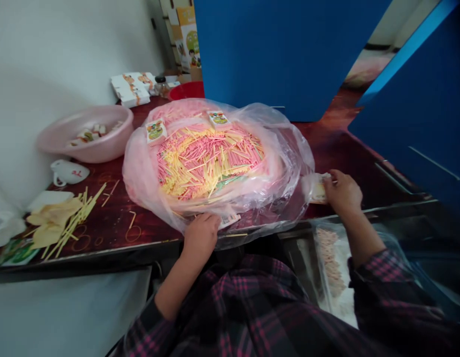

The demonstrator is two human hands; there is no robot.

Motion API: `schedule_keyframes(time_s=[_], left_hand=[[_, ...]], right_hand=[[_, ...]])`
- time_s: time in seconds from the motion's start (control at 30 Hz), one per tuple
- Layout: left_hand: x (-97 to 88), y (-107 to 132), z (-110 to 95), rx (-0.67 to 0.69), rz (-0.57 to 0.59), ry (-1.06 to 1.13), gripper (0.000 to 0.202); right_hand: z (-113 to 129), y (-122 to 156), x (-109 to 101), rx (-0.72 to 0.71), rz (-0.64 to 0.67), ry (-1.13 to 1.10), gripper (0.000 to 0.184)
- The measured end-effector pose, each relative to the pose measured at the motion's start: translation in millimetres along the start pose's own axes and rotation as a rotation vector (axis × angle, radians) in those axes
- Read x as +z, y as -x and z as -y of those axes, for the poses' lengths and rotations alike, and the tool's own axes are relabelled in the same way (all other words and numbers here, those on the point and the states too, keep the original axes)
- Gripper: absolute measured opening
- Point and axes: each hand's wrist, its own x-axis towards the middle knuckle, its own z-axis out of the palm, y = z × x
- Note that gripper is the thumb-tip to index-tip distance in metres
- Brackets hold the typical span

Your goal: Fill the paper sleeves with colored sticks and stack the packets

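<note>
A large clear plastic bag (289, 148) lies open on the dark red tabletop (337, 158), holding a heap of thin pink and yellow sticks (211, 163). Two small printed packets (156, 132) rest on the heap, with a similar one (219, 120) beside it. My right hand (341, 193) pinches a small wrapped packet (318, 191) at the bag's right edge. My left hand (202, 238) lies on the bag's near edge, next to a small printed slip (229, 221). Its fingers are curled, and what they grip is hidden.
A pink plastic basin (116, 141) of small packets and a white mug (68, 172) stand at left, near loose yellow sticks (71, 223). A red bowl (185, 90) and printed boxes (132, 89) stand behind. Blue panels (285, 49) rise at the back. A lined tray (332, 263) sits below right.
</note>
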Motion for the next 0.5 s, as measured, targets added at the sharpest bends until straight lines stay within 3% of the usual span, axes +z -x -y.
schedule_keyframes(time_s=[0.1, 0.2, 0.33, 0.43, 0.5], left_hand=[[2.2, -10, -6, -0.047, 0.068, -0.129, 0.024], [1.9, -18, -9, -0.098, 0.107, -0.117, 0.02], [6.7, -25, -6, -0.139, 0.095, -0.086, 0.017], [13.9, -25, -1, -0.123, 0.029, -0.097, 0.017], [18.1, -21, 3, -0.055, -0.067, -0.114, 0.016]], right_hand=[[-2, 5, -1, -0.074, -0.081, -0.016, 0.045], [6, 10, -18, -0.192, -0.198, -0.16, 0.037], [46, 36, -47, -0.352, -0.321, -0.356, 0.025], [91, 70, -55, -0.378, -0.216, -0.558, 0.023], [118, 91, -51, -0.437, -0.016, -0.722, 0.021]])
